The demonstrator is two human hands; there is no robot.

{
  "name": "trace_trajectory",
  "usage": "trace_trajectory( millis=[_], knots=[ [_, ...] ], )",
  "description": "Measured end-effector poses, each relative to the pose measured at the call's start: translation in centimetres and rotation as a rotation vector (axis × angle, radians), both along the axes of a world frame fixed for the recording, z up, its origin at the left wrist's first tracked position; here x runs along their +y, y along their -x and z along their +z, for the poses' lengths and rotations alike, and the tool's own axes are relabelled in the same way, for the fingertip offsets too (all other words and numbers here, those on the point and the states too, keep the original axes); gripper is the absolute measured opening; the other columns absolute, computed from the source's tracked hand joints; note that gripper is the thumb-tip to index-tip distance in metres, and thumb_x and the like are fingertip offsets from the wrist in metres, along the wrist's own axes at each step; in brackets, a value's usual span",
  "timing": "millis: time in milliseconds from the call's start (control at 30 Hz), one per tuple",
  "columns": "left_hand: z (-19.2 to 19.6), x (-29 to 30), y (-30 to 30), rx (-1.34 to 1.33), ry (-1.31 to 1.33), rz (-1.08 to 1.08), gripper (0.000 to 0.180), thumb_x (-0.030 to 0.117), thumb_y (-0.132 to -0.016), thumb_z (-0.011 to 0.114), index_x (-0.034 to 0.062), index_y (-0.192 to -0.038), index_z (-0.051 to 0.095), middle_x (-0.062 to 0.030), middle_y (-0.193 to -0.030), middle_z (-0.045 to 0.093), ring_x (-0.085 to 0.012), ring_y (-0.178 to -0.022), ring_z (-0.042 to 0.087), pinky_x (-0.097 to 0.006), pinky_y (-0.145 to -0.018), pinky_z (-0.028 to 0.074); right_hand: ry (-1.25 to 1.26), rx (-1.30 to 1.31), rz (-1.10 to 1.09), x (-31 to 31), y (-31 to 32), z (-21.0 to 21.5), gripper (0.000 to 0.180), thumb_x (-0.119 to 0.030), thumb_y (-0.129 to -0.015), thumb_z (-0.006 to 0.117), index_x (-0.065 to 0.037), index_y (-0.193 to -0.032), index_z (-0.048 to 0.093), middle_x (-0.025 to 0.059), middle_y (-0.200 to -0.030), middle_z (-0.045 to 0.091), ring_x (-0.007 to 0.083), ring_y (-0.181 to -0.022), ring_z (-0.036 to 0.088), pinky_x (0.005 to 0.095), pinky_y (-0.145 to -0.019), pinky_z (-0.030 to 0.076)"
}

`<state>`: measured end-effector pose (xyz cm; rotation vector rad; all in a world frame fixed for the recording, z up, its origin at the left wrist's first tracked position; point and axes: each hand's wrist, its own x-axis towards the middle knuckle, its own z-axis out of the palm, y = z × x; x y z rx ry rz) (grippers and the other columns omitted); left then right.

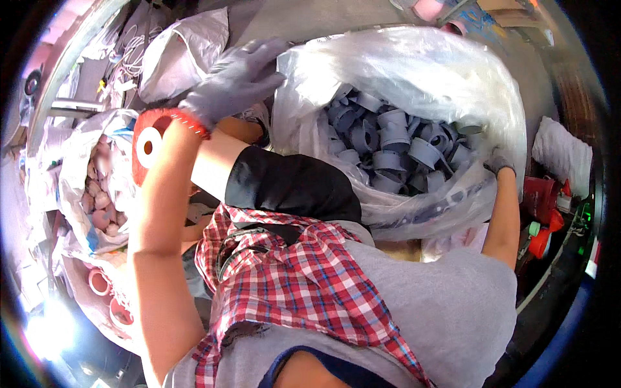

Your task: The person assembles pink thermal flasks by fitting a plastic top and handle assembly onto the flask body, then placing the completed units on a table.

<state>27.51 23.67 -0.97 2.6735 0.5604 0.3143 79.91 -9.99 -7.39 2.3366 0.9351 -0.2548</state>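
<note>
Grey-blue plastic ring fittings (394, 152), short round collars heaped loosely, fill a large clear plastic sack (414, 71) whose mouth gapes wide. At the sack's left rim the left hand (236, 81), in a grey knit glove with a red cuff, lies with fingers spread and half curled on the film. At the right rim the grey-gloved right hand (498, 161) is clenched on the plastic edge.

One clear bag (414, 58) at 1 o'clock, dozens of grey pipe fittings (394, 145) inside; two gloved hands; one red spool (147, 150) at 9.
</note>
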Motion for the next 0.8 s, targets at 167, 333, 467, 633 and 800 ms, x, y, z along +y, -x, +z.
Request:
trace_trajectory(
  millis=[167,333,467,633,800],
  knots=[
    [2.0,-1.6,4.8,-0.071,0.171,0.106,0.052,0.016,-0.087,0.06,0.0001,-0.133,0.044,-0.0181,-0.134,0.047,-0.0302,-0.125,0.045,-0.037,-0.105,0.033,-0.229,0.567,0.43,9.0,15.6,3.8,0.062,-0.05,-0.08,0.061,-0.013,-0.129,0.052,0.0206,-0.107,0.063,0.0359,-0.104,0.058,0.0441,-0.093,0.043],
    [3.1,-2.5,10.2,-0.038,0.083,0.272,0.051,0.015,-0.084,0.061,-0.003,-0.13,0.046,-0.0212,-0.131,0.05,-0.0309,-0.124,0.047,-0.035,-0.102,0.037,-0.537,0.485,0.67,19.2,21.1,1.1,0.077,-0.056,-0.08,0.059,-0.017,-0.141,0.036,0.0224,-0.119,0.057,0.0375,-0.11,0.055,0.0424,-0.098,0.041],
    [4.3,-3.7,17.0,-0.003,0.172,0.547,0.052,0.006,-0.085,0.057,-0.0011,-0.135,0.043,-0.0164,-0.135,0.047,-0.0254,-0.125,0.046,-0.035,-0.103,0.035,-0.69,0.357,0.396,28.8,5.9,-4.0,0.075,-0.058,-0.081,0.057,-0.003,-0.132,0.045,0.0229,-0.125,0.054,0.0367,-0.114,0.053,0.04,-0.098,0.04],
    [6.6,-9.5,26.3,-0.003,0.279,0.996,0.049,0.013,-0.092,0.052,-0.0008,-0.137,0.04,-0.013,-0.14,0.043,-0.0214,-0.13,0.039,-0.034,-0.108,0.028,-0.573,-0.037,0.222,32.9,-6.9,-11.6,0.077,-0.05,-0.082,0.058,-0.016,-0.144,0.028,0.0197,-0.143,0.037,0.0367,-0.132,0.035,0.0438,-0.106,0.033],
    [5.7,-14.4,31.8,0.079,0.223,1.191,0.049,0.0,-0.092,0.049,0.0025,-0.139,0.037,-0.0102,-0.141,0.043,-0.0212,-0.125,0.045,-0.033,-0.102,0.037,-0.437,0.213,0.225,35.3,-3.6,-10.1,0.075,-0.05,-0.081,0.057,-0.014,-0.142,0.032,0.0196,-0.141,0.039,0.0384,-0.128,0.039,0.0458,-0.105,0.034]
  ],
)
